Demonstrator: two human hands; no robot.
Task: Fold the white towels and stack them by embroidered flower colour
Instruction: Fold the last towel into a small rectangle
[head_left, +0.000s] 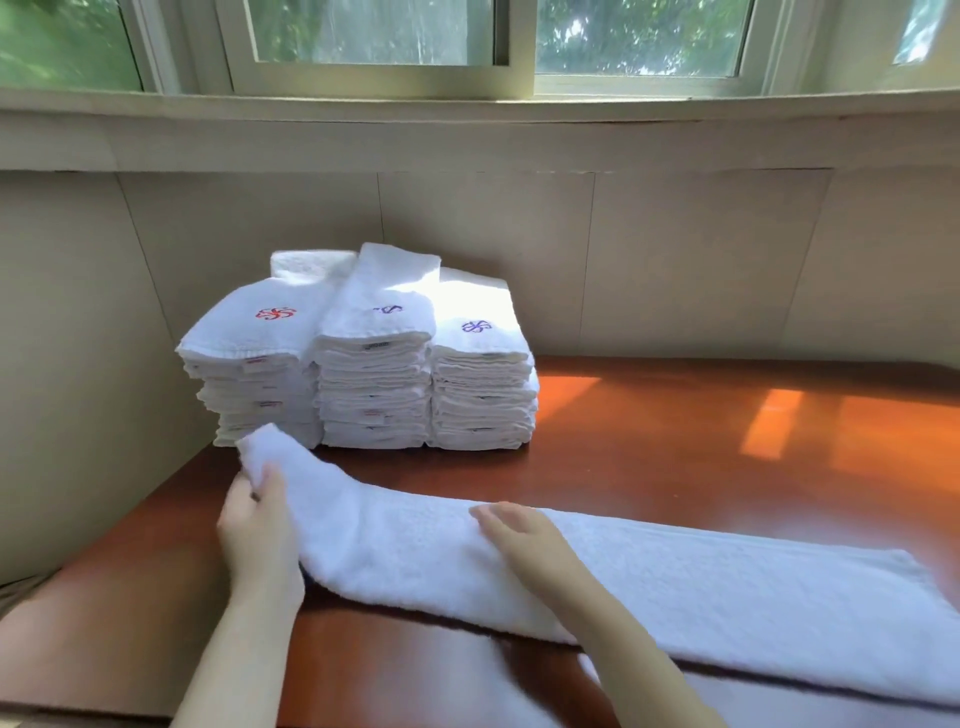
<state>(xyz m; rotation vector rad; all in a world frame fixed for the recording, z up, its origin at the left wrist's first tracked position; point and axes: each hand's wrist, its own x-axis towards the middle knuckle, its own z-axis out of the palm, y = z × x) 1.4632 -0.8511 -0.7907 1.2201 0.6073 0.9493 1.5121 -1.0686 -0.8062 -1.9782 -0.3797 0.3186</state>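
Daylight pours in through the window (395, 36) beyond both hands, its glass washed out and the trees (623, 28) outside blurred. Sun patches (774, 421) glow orange on the table (675, 457) beyond the right hand (519, 535). The towel stacks (374, 374) beyond the left hand (257, 525) are blown out on top. A soft shadow lies under the long towel (675, 597) by the left wrist. The sill (467, 111) bows toward the edges.

I see a plain white towel (597, 577) on a glossy red-brown surface (675, 441), which the sun marks with bright orange patches. Behind it are three white piles. The left stack (254, 374) bears a red flower (275, 314), the middle stack (374, 395) a purple flower (387, 310), and the right stack (483, 400) a second purple flower (476, 326). The wall (675, 260) is beige, the window frame (384, 83) pale cream, with green leaves beyond.
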